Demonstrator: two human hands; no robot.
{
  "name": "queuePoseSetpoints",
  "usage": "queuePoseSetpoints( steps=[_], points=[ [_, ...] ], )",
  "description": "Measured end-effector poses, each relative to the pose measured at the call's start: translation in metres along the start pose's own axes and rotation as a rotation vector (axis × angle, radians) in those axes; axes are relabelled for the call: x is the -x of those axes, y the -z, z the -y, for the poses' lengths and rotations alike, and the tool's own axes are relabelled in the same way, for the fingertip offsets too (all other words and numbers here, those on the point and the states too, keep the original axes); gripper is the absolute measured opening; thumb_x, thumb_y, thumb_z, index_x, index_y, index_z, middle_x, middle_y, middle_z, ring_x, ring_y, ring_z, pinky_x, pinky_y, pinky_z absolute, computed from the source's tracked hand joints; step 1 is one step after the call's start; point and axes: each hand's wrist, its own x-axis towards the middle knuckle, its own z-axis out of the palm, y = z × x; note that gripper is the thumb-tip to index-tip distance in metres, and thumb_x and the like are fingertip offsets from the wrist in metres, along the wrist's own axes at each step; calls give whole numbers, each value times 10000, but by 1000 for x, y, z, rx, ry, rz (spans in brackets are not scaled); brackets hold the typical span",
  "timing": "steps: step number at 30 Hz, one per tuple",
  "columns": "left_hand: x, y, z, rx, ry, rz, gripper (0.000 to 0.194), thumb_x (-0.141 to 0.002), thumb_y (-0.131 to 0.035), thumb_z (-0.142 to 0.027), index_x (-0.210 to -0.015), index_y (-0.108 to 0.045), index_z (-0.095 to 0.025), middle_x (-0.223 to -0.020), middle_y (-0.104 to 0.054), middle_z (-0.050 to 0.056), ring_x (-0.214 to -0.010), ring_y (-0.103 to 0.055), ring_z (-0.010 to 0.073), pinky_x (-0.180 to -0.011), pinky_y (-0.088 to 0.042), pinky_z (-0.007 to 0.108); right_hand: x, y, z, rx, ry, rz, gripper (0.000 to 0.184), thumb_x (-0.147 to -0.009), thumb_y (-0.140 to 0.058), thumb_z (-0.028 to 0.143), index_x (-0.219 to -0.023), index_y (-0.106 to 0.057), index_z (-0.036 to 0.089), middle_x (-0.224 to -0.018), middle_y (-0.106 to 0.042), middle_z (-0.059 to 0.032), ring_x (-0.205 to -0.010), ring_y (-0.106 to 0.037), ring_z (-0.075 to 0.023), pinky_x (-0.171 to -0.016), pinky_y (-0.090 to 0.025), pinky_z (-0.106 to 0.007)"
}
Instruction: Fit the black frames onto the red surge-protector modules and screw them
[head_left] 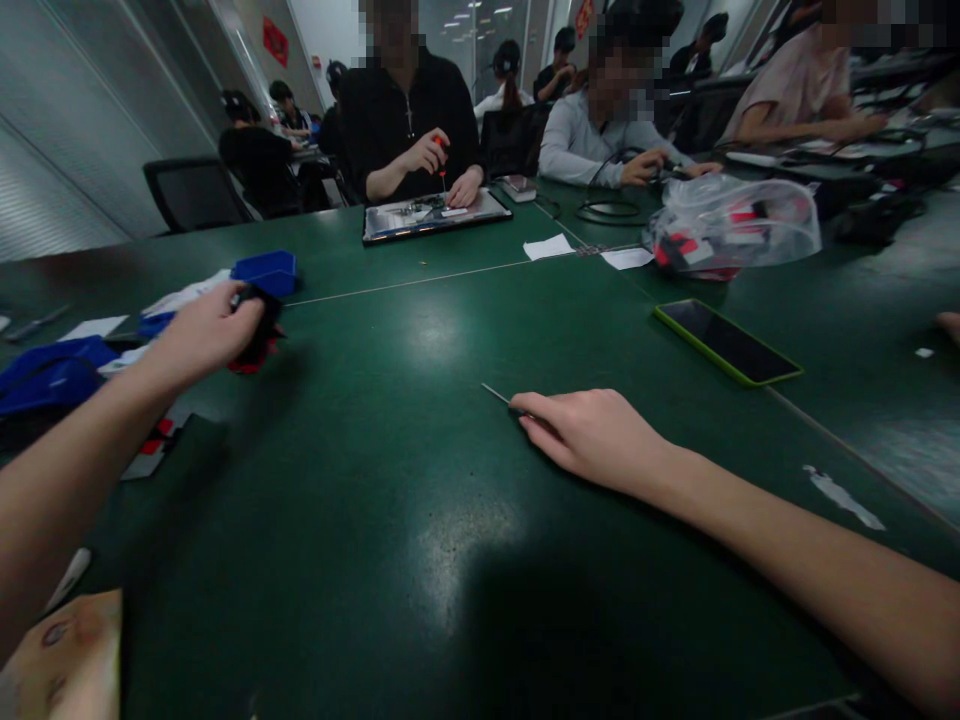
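Observation:
My left hand [206, 325] is closed around a small black object [266, 310] with red parts at its lower side, held above the table beside the blue items. Its exact kind is blurred and partly hidden by my fingers. My right hand [592, 430] rests on the green table [360, 480], closed on a thin screwdriver [496, 394]. The metal shaft points away to the left, and most of the dark handle is hidden under the fingers.
A green-edged phone [727, 342] and a clear plastic bag [739, 225] with red items lie right. Left are a blue tray [265, 272], a blue pouch [52, 375] and a paper packet [71, 655]. Opposite, a person holds a red screwdriver [440, 155] over an opened device [480, 213].

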Motion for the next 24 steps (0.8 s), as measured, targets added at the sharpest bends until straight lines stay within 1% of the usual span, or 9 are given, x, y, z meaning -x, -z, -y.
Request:
queuePoseSetpoints(
  steps=[2, 3, 7, 10, 12, 15, 18, 21, 24],
  points=[
    [13, -31, -20, 194, -23, 208, 563, -1014, -269, -476, -1353, -488, -83, -1160, -746, 174, -933, -752, 266, -829, -618, 445, 1, 0, -1, 18, -15, 42, 304, -1024, -491, 257, -1273, -657, 208, -914, -778, -71, -723, -733, -222, -626, -494, -308],
    [20, -49, -31, 266, -37, 296, 522, -1001, -322, -480, -1291, -553, -111, -1101, -769, 148, -889, -763, 242, -801, -628, 400, 1, 1, 0, 25, -22, 55, 306, -1016, -503, 252, -1270, -668, 211, -902, -781, -70, -715, -733, -216, -622, -492, -301],
    [46, -108, -70, 609, -96, 547, 374, -939, -507, -455, -1125, -653, -166, -857, -761, 94, -688, -745, 214, -640, -617, 343, 3, 5, 6, 0, -26, 13, 296, -999, -562, 308, -1245, -668, 182, -838, -772, -60, -671, -716, -201, -602, -476, -284],
    [58, -131, -96, 824, -220, 531, 309, -920, -573, -429, -1110, -643, -194, -844, -744, 75, -655, -734, 204, -620, -599, 338, 3, 7, 12, -106, 119, -77, 434, -998, -596, 407, -1352, -580, 157, -916, -773, -74, -707, -719, -195, -647, -497, -285],
    [63, -137, -109, 810, -332, 493, 275, -926, -563, -403, -1106, -634, -208, -815, -743, 66, -618, -720, 202, -600, -574, 340, 3, 5, 16, -145, 211, -109, 437, -1009, -584, 413, -1356, -563, 149, -1013, -769, -98, -806, -736, -205, -704, -516, -290],
    [62, -136, -117, 546, -525, 343, 243, -924, -575, -387, -1077, -676, -228, -742, -731, 51, -582, -668, 201, -576, -513, 345, 1, -1, 20, -132, 246, -100, 235, -1030, -540, 324, -1146, -664, 161, -961, -757, -80, -829, -728, -201, -700, -503, -279],
    [50, -118, -105, 316, -622, 192, 289, -920, -584, -423, -1102, -707, -234, -887, -761, 79, -690, -680, 227, -655, -525, 374, 0, -5, 20, -123, 241, -53, 227, -1038, -513, 276, -953, -696, 171, -844, -721, -48, -730, -686, -170, -650, -471, -260],
    [29, -84, -75, 111, -548, 98, 362, -931, -543, -497, -1116, -717, -240, -1072, -758, 84, -856, -707, 267, -791, -547, 400, 1, -6, 19, -181, 231, -35, 231, -1044, -507, 267, -967, -698, 164, -871, -722, -45, -743, -675, -153, -681, -489, -256],
    [8, -43, -34, -170, -335, -24, 489, -938, -471, -546, -1197, -685, -191, -1118, -737, 117, -935, -694, 315, -850, -531, 435, 2, -5, 19, -228, 224, -28, 218, -1040, -511, 252, -987, -701, 159, -889, -727, -41, -756, -674, -145, -694, -508, -255]
  ],
)
